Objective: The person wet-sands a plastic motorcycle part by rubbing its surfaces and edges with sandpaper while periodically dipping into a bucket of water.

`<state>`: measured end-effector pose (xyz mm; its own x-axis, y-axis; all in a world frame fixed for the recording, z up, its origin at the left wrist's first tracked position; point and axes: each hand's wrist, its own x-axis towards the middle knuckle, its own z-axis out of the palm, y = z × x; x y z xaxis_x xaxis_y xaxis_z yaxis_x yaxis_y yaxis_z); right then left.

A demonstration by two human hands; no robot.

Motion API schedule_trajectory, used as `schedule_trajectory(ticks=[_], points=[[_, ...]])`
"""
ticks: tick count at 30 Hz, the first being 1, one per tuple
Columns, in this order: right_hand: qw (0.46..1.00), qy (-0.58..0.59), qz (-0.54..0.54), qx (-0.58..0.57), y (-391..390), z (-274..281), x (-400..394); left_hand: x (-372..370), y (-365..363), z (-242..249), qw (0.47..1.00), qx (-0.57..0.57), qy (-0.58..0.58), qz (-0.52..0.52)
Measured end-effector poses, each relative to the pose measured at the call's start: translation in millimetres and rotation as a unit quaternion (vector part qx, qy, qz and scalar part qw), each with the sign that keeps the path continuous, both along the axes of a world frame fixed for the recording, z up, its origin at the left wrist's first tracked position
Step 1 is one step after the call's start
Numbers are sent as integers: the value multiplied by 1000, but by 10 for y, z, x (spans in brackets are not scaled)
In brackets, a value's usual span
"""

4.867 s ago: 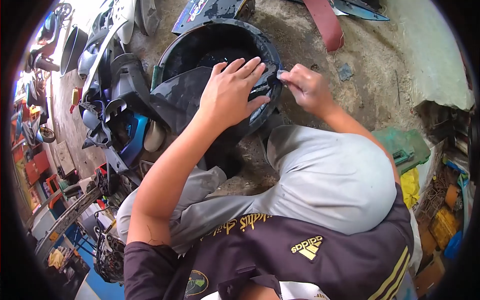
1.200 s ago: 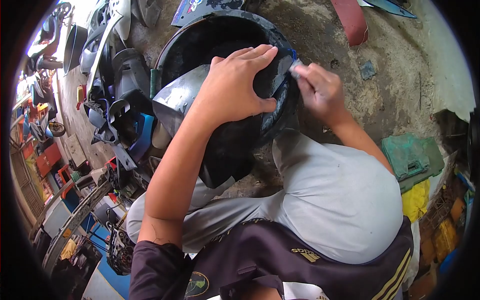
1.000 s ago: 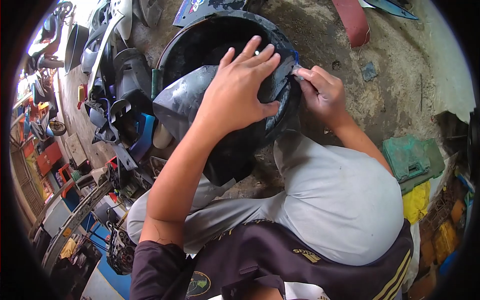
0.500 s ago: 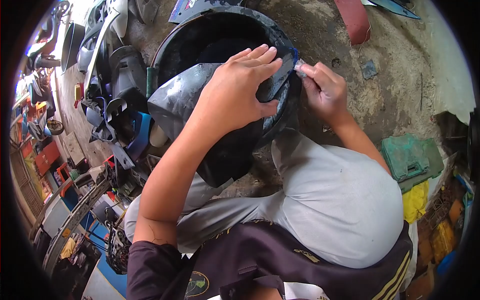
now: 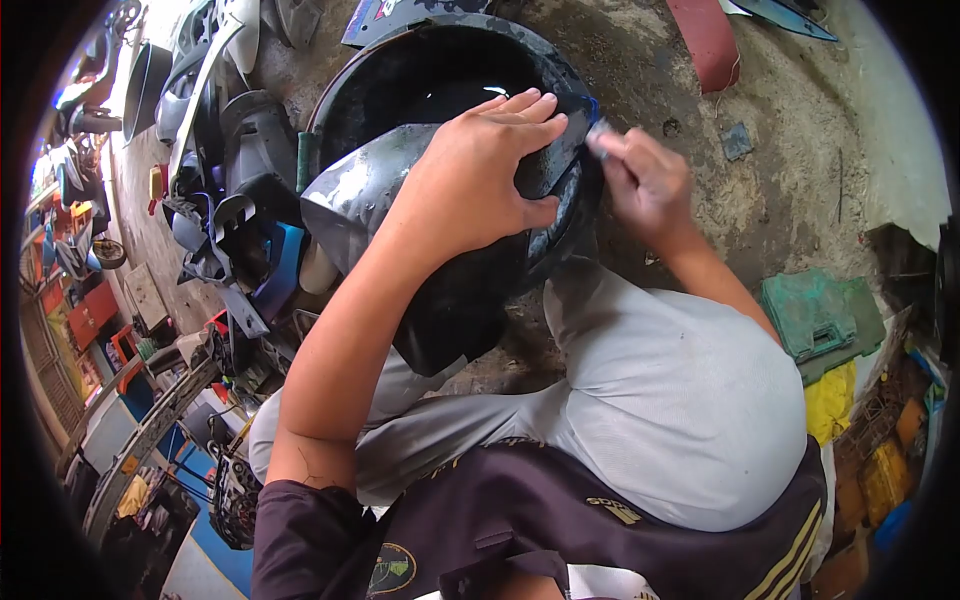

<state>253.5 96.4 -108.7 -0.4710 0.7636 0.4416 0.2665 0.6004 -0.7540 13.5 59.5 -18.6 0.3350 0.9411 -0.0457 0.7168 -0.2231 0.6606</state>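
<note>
Your left hand [image 5: 480, 175] lies flat and spread on the dark plastic panel [image 5: 370, 190], palm down, fingers reaching toward its far edge and thumb hooked over the near side; it presses the panel rather than closing around it. The panel rests across the rim of the black basin [image 5: 440, 50], which sits just beyond your left hand and has dark water in it. Your right hand [image 5: 645, 180] is right beside your left fingertips, pinched tight on a small grey scrap of sanding paper [image 5: 597, 130] that meets the panel's blue edge [image 5: 590, 105]. The right hand is blurred, so you cannot see how much of the scrap it covers. Beyond your right hand a red strip [image 5: 705, 40] lies on the concrete floor [image 5: 790, 150]. To the outside of your left forearm, scooter body parts [image 5: 235, 180] are piled on the floor.
</note>
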Motion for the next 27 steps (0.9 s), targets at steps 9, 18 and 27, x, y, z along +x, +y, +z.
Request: schedule_trajectory(ticks=[9,18,27], points=[[999,-20,37,31,-21,68,-4,4,-5,1,1000,-3,6,0],[999,-14,26,41,50,4,6,-18,24,30,1000,-19,-16,4],[999,-6,-6,37,136,-48,6,-24,30,21,1000,-15,-15,-1]])
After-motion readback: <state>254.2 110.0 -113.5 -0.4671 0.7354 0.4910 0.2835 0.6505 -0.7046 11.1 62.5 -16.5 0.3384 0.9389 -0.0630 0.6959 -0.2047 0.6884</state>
